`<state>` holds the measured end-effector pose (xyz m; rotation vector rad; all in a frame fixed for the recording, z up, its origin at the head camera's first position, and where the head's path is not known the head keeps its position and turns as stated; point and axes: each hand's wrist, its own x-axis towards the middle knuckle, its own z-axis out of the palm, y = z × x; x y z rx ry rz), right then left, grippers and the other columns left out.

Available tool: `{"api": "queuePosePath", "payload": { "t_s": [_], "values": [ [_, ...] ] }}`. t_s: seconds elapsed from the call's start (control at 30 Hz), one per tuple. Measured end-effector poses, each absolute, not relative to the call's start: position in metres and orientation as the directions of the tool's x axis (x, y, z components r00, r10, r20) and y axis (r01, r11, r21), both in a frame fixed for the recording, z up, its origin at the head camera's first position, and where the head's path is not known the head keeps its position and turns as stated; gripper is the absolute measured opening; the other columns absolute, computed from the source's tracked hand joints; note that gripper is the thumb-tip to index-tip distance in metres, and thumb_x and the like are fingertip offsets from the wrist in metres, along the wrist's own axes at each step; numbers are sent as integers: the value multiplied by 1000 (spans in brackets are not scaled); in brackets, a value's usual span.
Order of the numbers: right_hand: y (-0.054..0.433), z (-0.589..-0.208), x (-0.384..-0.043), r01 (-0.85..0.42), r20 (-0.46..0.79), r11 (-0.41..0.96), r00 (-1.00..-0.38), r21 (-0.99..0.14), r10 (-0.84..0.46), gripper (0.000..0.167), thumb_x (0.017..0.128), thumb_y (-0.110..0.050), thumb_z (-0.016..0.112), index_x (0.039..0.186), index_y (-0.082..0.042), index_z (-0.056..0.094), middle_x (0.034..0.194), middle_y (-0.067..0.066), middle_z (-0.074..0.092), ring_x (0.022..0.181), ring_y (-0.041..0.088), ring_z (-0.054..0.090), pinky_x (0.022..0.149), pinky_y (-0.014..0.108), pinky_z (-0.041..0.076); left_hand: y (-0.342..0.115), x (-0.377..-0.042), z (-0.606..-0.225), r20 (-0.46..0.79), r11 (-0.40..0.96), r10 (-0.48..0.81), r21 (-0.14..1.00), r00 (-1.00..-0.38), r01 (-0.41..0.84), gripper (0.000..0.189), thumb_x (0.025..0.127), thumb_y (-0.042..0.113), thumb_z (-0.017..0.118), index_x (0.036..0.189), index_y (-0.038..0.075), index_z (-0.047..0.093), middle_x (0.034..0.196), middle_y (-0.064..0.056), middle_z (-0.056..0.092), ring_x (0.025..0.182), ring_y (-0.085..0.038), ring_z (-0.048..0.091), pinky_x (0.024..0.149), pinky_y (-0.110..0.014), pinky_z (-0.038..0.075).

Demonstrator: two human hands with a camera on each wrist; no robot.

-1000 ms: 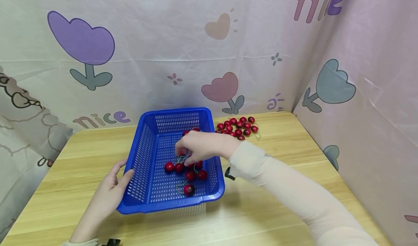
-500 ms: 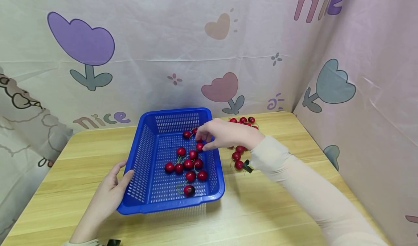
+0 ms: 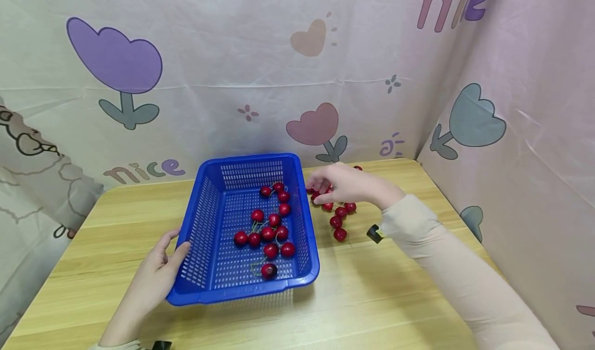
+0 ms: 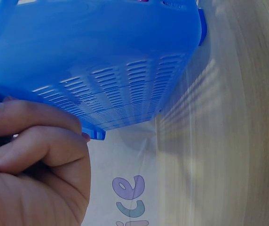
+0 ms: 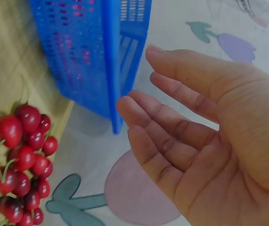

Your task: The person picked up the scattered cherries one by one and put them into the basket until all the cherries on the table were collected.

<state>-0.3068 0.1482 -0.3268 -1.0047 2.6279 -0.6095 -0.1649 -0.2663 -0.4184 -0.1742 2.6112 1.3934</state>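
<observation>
A blue plastic basket (image 3: 241,291) with slotted walls stands on the table, several red cherries (image 3: 267,234) with green stems inside. My left hand (image 3: 155,270) grips its left rim, thumb over the top edge; in the left wrist view the fingers curl at the rim. To the right of the basket, my right hand (image 3: 348,185) hovers above a pile of loose cherries (image 3: 341,221), partly hiding it. The right wrist view shows this hand (image 5: 205,136) with nothing in its loosely bent fingers, beside the basket wall (image 5: 73,52) and the pile (image 5: 24,165).
The wooden table (image 3: 400,283) extends around the basket. A printed curtain (image 3: 223,45) hangs behind its back edge, and another side of it (image 3: 534,174) stands along the right.
My right hand has moved from above the cherries inside the basket, over its right rim, to the pile outside. The left hand and the basket have stayed in place.
</observation>
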Motion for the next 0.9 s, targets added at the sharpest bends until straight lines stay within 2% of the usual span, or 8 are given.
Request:
{"api": "queuePosePath", "payload": {
  "t_s": [0.47, 0.73, 0.9],
  "values": [
    [188, -355, -316, -481, -135, 735, -786, -478, -603, 32, 96, -17, 83, 126, -9, 73, 111, 6, 77, 97, 17, 71, 94, 36, 64, -266, -167, -420, -187, 547, -7, 822, -982, -161, 71, 117, 43, 40, 170, 3, 15, 97, -18, 78, 72, -23, 80, 59, -37, 66],
    [206, -379, -325, -438, -164, 773, -813, -459, -558, 35, 96, -11, 80, 127, 0, 72, 115, 14, 76, 102, 23, 70, 99, 42, 61, -265, -166, -419, -205, 538, -4, 825, -979, -175, 71, 118, 41, 40, 171, 3, 13, 99, -19, 79, 73, -24, 80, 60, -38, 67],
    [214, -394, -328, -415, -181, 796, -827, -441, -532, 36, 94, -10, 81, 127, -1, 73, 115, 16, 75, 105, 27, 68, 100, 46, 59, -265, -166, -419, -202, 532, -5, 829, -979, -173, 72, 117, 45, 41, 171, 5, 14, 100, -19, 78, 75, -24, 80, 61, -38, 67]
  ]
}}
